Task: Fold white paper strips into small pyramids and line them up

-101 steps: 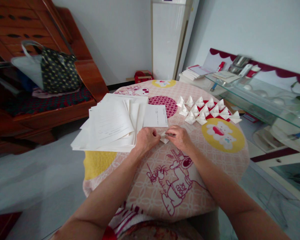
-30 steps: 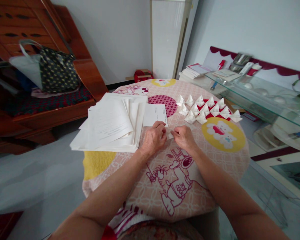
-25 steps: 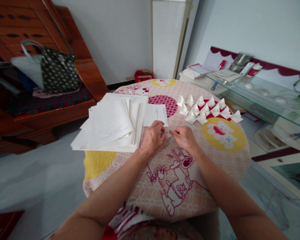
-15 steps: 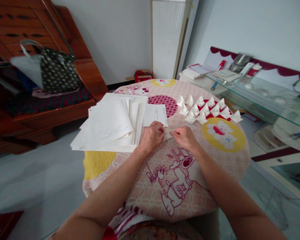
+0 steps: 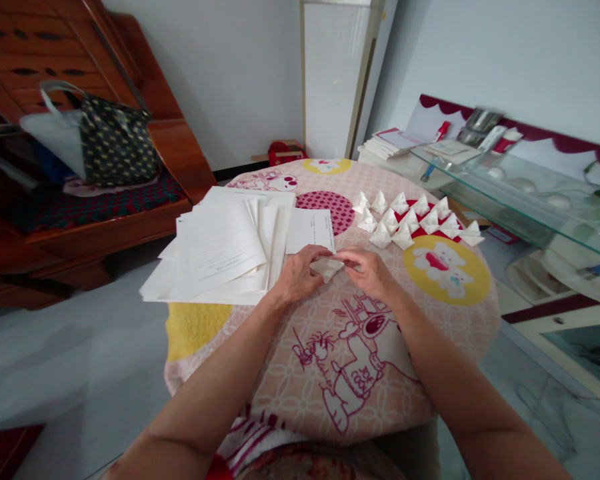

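My left hand (image 5: 299, 273) and my right hand (image 5: 369, 270) meet near the middle of a round table under a pink cartoon-print cloth (image 5: 350, 353). Both pinch a small folded piece of white paper (image 5: 327, 267), held just above the cloth between them. A single printed sheet (image 5: 310, 230) lies just beyond my left hand. To the left is a loose stack of white sheets (image 5: 220, 250). Several small folded paper shapes (image 5: 415, 220) stand in rows at the far right of the table.
A wooden bench (image 5: 105, 220) with a dark patterned bag (image 5: 113, 143) stands at the left. A glass shelf (image 5: 525, 193) with small items runs along the right, close to the table's edge. A tall white unit (image 5: 335, 80) stands against the far wall.
My hands have come closer together and lifted the small folded paper slightly off the cloth; it now shows between my fingers. The stack and the folded shapes have not moved.
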`<state>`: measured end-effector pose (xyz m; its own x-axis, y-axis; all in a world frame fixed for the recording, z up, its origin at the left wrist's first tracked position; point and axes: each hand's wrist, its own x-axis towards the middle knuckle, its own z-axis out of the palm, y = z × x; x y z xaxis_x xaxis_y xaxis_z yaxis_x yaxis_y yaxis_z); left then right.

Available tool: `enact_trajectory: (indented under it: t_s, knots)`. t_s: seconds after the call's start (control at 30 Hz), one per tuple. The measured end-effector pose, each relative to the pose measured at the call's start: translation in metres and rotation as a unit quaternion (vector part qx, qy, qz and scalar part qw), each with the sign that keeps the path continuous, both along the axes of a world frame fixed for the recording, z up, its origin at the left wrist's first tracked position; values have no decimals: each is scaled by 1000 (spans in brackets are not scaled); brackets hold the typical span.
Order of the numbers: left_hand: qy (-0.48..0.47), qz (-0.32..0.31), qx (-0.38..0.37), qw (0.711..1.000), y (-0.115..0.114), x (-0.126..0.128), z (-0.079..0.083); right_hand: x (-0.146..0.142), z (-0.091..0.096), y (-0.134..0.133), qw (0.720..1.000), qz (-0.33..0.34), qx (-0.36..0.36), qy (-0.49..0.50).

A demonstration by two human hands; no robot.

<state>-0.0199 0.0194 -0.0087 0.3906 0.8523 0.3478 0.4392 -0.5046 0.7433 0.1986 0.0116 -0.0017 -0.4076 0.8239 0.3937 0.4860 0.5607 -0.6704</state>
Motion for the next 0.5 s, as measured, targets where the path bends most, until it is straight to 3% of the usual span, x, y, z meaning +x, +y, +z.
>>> enact_trajectory:
  t_s: [0.17, 0.3, 0.4, 0.5]
  knots:
    - [-33, 18, 0, 999, 2, -2, -1, -6, -12, 5, 997, -14, 49, -50]
    - [-87, 57, 8, 995, 4, -3, 0, -3, -6, 4, 996, -50, 33, -67]
    - [-133, 91, 5, 987, 6, -5, -1, 6, 6, 3, 993, -110, 34, -29]
    - [-143, 101, 0, 985, 7, -6, -2, 25, 18, 5, 973, -223, 57, 25]
